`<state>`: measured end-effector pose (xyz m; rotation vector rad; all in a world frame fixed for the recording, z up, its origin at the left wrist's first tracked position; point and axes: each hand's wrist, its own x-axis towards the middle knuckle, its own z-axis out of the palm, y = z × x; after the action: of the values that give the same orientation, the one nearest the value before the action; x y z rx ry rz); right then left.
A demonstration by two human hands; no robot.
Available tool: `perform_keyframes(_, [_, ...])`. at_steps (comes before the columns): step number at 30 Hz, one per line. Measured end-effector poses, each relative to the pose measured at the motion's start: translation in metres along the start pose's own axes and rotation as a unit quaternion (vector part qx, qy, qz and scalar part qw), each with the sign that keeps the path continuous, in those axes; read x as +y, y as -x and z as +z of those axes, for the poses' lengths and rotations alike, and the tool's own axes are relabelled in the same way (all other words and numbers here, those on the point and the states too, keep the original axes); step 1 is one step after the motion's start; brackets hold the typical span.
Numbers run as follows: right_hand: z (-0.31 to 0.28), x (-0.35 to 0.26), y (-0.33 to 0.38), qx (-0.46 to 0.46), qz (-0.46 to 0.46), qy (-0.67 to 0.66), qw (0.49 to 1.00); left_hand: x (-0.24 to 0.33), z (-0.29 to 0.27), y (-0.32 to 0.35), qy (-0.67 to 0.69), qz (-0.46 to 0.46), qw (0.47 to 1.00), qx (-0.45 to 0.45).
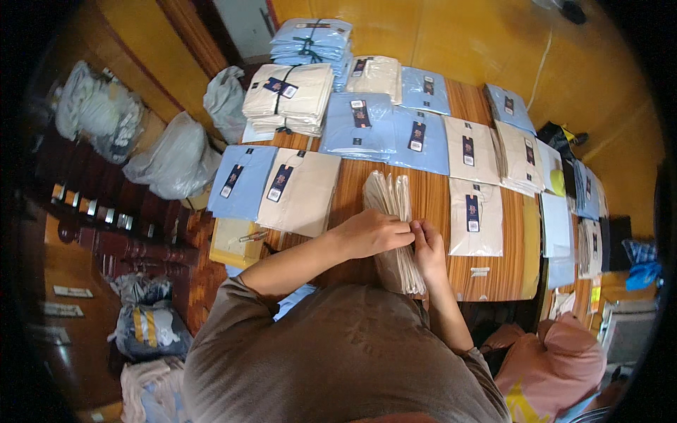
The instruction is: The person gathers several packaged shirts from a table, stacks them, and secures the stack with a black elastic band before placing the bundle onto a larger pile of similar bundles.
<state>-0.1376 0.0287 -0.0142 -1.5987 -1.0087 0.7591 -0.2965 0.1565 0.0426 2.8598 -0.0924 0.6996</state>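
A stack of beige folded garments in clear plastic bags (395, 271) stands on edge at the near side of the table, its layered edges facing up. Across the top of it lies my left hand (374, 233), closed, with the fingertips pinched at the stack's right side. My right hand (429, 250) rests along that right side, thumb and fingers pinched close to the left fingertips. Whatever sits between the fingertips is too small to make out. Just right of the hands, a single bagged beige garment with a dark tag (476, 218) lies flat.
Bagged blue garments (418, 141) and beige ones lie across the striped wooden table (360, 187). At the back left stand a cord-tied beige stack (289, 95) and a tied blue stack (310, 42). Plastic bags (176, 155) sit at left. A person in pink (553, 363) is at lower right.
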Motion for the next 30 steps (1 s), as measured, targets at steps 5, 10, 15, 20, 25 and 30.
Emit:
perform_keyframes(5, [0.004, -0.001, 0.015, -0.026, 0.031, -0.151, 0.988, 0.006, 0.023, 0.018, -0.049, 0.036, 0.989, 0.134])
perform_keyframes(10, [-0.01, 0.001, 0.013, -0.097, 0.068, -0.26, 0.958, 0.007, 0.03, 0.026, -0.039, 0.027, 0.977, 0.209])
perform_keyframes(15, [-0.019, -0.002, -0.001, -0.143, 0.063, -0.189, 0.97, 0.016, 0.031, 0.039, -0.029, -0.04, 0.981, 0.188])
perform_keyframes(20, [-0.023, -0.035, -0.015, -0.133, -0.013, 0.113, 0.985, 0.036, 0.032, 0.03, 0.092, -0.257, 0.944, 0.183])
perform_keyframes(25, [-0.027, -0.033, -0.033, -0.135, -0.258, 0.209, 0.934, 0.029, 0.044, 0.03, 0.426, -0.389, 0.795, 0.186])
perform_keyframes(30, [-0.036, -0.04, -0.046, -0.187, -0.346, 0.242, 0.887, 0.016, 0.037, 0.032, 0.569, -0.396, 0.707, 0.14])
